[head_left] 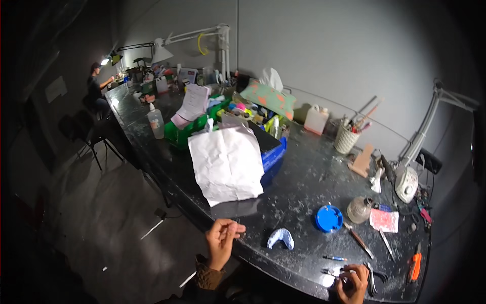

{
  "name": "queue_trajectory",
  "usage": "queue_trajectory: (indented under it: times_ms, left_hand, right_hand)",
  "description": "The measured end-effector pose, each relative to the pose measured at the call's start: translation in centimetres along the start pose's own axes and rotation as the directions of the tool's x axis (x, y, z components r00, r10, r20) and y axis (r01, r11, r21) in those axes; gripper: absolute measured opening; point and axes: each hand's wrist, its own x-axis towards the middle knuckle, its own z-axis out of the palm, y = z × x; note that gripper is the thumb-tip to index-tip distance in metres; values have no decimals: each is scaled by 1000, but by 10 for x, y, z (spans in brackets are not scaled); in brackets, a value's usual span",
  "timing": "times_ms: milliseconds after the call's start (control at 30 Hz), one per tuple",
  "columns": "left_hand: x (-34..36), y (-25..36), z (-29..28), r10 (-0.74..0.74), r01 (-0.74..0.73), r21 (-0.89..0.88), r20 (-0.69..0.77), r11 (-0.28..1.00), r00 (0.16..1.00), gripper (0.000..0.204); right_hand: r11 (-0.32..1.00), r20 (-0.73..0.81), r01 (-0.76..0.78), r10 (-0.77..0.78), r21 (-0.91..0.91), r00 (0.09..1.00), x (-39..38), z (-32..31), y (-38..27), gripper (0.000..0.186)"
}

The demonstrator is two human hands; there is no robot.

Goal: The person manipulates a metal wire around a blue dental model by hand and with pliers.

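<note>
My left hand [223, 242] is raised at the table's near edge, thumb and fingers pressed together in a pinch; whatever lies between them is too small to make out. To its right a bluish-white horseshoe-shaped dental cast [280, 239] rests on the dark tabletop, apart from both hands. Low at the right, my right hand [354, 283] has curled fingers close to the surface, next to a small metal piece [330, 272] in a bright patch of light. What its fingertips grip is unclear. A short blue pencil-like stick [335, 258] lies just beyond it, and dark-handled pliers [374, 278] lie beside it.
A blue round dish [329, 219], a glass jar [359, 210], a brown-handled knife [360, 243] and orange-handled cutters [415, 263] lie rightward. A white paper sheet [227, 164] drapes over bins. A lamp arm [422, 129] rises at right. Another person [96, 86] sits far left.
</note>
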Motion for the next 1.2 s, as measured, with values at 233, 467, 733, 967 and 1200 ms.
queue_trajectory:
  times_ms: [233, 467, 733, 967, 1200]
  left_hand:
    - [0, -10, 17, 169, -132, 151, -270, 980, 948, 13]
    - [12, -3, 37, 141, -148, 15, -414, 989, 899, 15]
    - [2, -10, 28, 153, -182, -12, -487, 983, 860, 14]
    - [0, -4, 32, 143, -185, -26, -532, 982, 835, 10]
    - [2, -5, 36, 179, -194, 22, -494, 981, 850, 10]
  right_hand:
    - [991, 132, -131, 128, 14, 983, 18, -17, -41, 21]
    - [998, 61, -40, 43, -48, 997, 24, -8, -23, 23]
    - [998, 47, -67, 66, 11, 997, 13, -10, -24, 19]
    - [999, 67, -1, 4, -35, 998, 12, -11, -16, 20]
    - [998, 43, -22, 24, -59, 999, 19, -10, -16, 21]
